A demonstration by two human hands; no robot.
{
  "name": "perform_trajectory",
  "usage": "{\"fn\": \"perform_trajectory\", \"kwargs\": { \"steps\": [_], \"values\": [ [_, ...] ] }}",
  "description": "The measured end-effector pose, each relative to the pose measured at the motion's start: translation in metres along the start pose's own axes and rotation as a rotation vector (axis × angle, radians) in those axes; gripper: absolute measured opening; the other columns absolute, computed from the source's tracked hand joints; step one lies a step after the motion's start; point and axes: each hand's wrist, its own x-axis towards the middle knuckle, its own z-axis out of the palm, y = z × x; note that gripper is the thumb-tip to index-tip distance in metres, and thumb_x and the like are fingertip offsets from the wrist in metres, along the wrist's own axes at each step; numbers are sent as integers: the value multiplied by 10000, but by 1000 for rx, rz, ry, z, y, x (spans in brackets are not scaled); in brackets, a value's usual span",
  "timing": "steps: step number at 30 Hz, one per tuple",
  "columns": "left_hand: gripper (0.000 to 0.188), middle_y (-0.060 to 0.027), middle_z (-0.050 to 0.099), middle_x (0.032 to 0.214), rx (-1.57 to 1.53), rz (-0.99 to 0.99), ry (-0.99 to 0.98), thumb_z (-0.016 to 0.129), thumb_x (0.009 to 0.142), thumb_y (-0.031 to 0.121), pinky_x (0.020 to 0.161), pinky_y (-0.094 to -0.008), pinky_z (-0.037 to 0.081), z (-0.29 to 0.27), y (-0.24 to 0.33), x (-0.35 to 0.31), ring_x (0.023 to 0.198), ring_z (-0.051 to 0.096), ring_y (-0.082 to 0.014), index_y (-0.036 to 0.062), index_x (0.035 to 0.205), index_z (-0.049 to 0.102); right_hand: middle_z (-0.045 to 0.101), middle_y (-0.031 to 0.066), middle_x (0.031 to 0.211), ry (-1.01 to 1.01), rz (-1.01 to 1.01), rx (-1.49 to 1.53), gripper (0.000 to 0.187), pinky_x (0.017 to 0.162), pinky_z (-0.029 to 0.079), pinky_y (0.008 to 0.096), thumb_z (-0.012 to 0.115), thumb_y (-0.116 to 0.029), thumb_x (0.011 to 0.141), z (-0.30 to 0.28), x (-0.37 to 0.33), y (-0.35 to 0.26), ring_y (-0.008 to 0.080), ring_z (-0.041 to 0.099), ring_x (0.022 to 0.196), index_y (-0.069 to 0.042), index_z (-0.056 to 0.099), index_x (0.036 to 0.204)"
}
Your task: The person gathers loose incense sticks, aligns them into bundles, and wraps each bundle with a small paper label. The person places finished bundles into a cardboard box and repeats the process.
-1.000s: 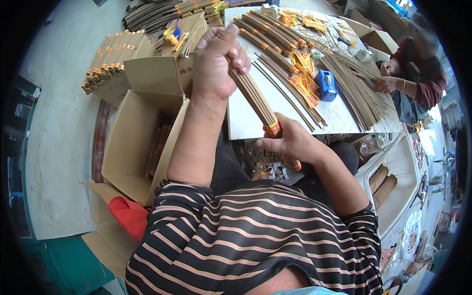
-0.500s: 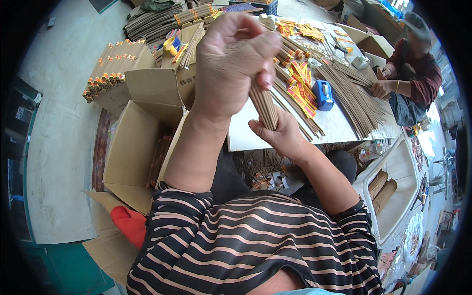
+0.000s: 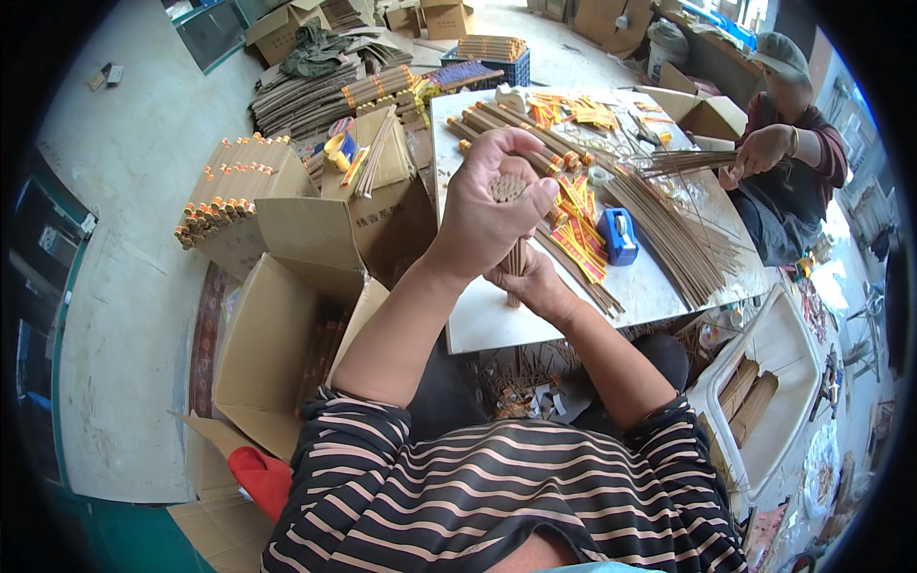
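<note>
A bundle of brown incense sticks (image 3: 508,188) stands nearly upright over the table's near edge, its round upper end facing me. Around the top of it curl the fingers of my left hand (image 3: 478,224). Lower down, my right hand (image 3: 543,288) grips the same bundle, partly hidden behind my left. Just right of my hands lie red and yellow paper labels (image 3: 579,237) and a blue tape dispenser (image 3: 621,239). Loose sticks (image 3: 673,239) fan out beyond the dispenser. Several banded bundles (image 3: 511,134) rest farther back on the table.
Left of the white table (image 3: 473,329) is an open cardboard box (image 3: 250,349) with bundles inside. A stack of banded bundles (image 3: 229,181) stands behind it. At the right are a white tub (image 3: 798,368) and a seated co-worker (image 3: 788,177) holding sticks.
The bundle has gone from slanted to nearly upright, and my left hand now curls around its top end. The co-worker has lifted a sheaf of sticks. My view has shifted, showing more beyond the table.
</note>
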Motion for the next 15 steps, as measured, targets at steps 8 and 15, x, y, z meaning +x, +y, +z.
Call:
{"fn": "perform_trajectory", "kwargs": {
  "steps": [8, 15],
  "values": [
    [530, -22, 542, 747, -120, 52, -63, 710, 765, 103, 494, -150, 434, 8, 24, -17, 618, 532, -45, 3, 1183, 401, 615, 99, 848, 65, -78, -99, 301, 737, 470, 296, 690, -182, 775, 18, -27, -55, 164, 584, 782, -46, 541, 999],
    [767, -7, 547, 710, -49, 122, 85, 762, 735, 197, 612, -174, 449, 30, 5, -37, 614, 518, -52, 4, 1290, 269, 636, 168, 827, 224, -290, -292, 325, 704, 491, 322, 662, -143, 758, 20, -39, -54, 279, 642, 790, -32, 556, 1044]
  ]
}}
